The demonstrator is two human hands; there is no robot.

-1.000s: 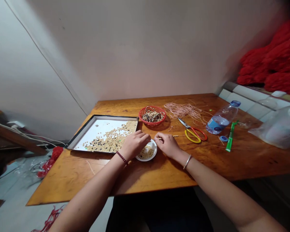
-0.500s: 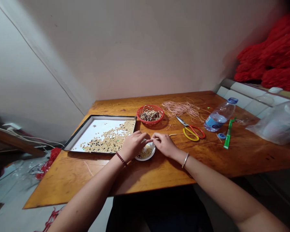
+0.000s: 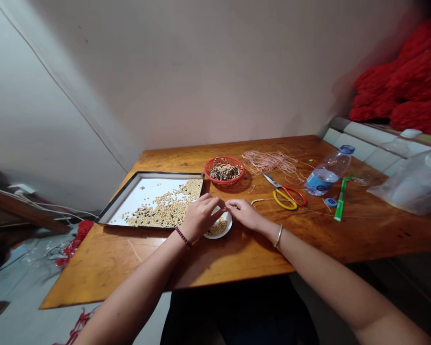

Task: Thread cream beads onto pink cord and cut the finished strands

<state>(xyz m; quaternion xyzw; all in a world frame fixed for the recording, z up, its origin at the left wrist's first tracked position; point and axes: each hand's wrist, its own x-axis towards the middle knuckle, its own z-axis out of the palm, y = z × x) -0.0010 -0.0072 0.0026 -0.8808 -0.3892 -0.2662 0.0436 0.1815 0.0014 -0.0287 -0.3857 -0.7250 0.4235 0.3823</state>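
Evidently both hands are working close together over a small white dish (image 3: 230,224), which I take as the centre of my clock, with twelve toward the wall. The left hand (image 3: 202,216), a dark red beaded bracelet (image 3: 183,236) at its wrist, bends over the dish from nine o'clock, thumb and forefinger drawn toward each other; I cannot tell whether they pinch anything. The right hand (image 3: 246,214), wearing a silver bangle (image 3: 279,235), comes in from three, its fingertips right by the left's; their grip is too small for me to make out. A short strand of pale beads (image 3: 257,200) emerges beyond the right hand at two o'clock, its near end hidden from me. Loose beads (image 3: 221,225) lie in the dish.

At ten o'clock I see a black-rimmed tray (image 3: 140,187) of pale and dark beads. A red basket (image 3: 224,184) heaped with strung beads sits at twelve, tangled pink cord (image 3: 271,161) at one. Scissors (image 3: 279,188) with yellow and orange handles lie at two, a water bottle (image 3: 321,181) farther out that way.
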